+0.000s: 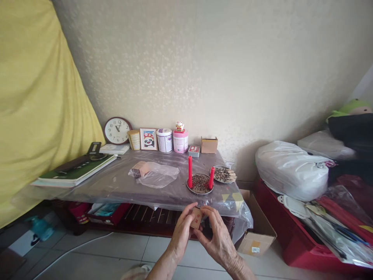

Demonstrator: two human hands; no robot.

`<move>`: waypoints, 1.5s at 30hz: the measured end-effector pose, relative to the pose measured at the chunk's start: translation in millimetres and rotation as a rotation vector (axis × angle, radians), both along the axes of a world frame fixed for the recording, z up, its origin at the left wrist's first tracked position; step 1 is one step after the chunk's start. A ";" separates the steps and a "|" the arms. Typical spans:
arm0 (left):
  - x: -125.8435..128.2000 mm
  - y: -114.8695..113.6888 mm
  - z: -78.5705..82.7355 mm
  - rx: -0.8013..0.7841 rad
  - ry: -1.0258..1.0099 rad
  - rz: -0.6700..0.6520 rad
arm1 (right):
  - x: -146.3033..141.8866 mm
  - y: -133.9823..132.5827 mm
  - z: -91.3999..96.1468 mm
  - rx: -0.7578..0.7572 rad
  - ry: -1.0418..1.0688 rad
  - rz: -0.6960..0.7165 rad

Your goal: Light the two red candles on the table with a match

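A small tan matchbox (197, 217) with red marks on its face is held up in front of the table's near edge. My left hand (182, 229) grips it from the left, fingers wrapped behind it. My right hand (214, 233) pinches its right side, the index finger at the top corner and the thumb low. Just beyond, a round metal plate (201, 191) of dark grains carries two upright red candles, a taller one (190, 172) on the left and a shorter one (211, 178) on the right. No flame shows on either.
Beside the candles lies a second plate (223, 169) with many thin sticks. A clear bag (160, 175) and a small box (140, 169) rest mid-table. A clock (117, 130), tins and a picture frame (149, 139) line the wall. An open carton (258, 237) stands right of the table.
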State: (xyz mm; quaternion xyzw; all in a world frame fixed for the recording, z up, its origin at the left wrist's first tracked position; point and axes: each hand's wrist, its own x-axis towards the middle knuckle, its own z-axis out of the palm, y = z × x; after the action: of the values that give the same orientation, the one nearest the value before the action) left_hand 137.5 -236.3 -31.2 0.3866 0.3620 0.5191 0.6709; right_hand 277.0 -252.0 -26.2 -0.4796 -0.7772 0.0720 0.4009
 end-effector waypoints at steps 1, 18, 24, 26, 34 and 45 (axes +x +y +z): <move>0.1 0.2 -0.3 -0.003 -0.007 0.000 | 0.6 0.0 -0.3 0.002 0.004 -0.001; -3.9 2.3 5.8 0.072 0.012 0.044 | 25.6 5.8 16.7 -0.270 0.374 -0.073; -8.4 -0.4 11.3 0.169 0.069 -0.005 | 31.3 6.8 15.7 -0.310 0.424 -0.075; -9.3 -1.7 13.9 0.194 0.059 -0.034 | 30.5 7.3 13.2 -0.311 0.420 -0.048; -10.1 -4.8 20.9 0.240 0.067 -0.139 | 24.7 4.0 16.8 -0.295 0.350 0.021; -10.3 -3.4 20.3 0.227 0.070 -0.126 | 27.9 5.4 15.1 -0.327 0.334 0.058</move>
State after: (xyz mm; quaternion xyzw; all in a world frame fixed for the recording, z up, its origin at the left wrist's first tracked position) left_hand 127.2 -239.7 -10.9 0.4999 0.2992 0.4998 0.6409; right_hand 304.9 -246.6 -11.1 -0.4972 -0.6915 0.2869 0.4385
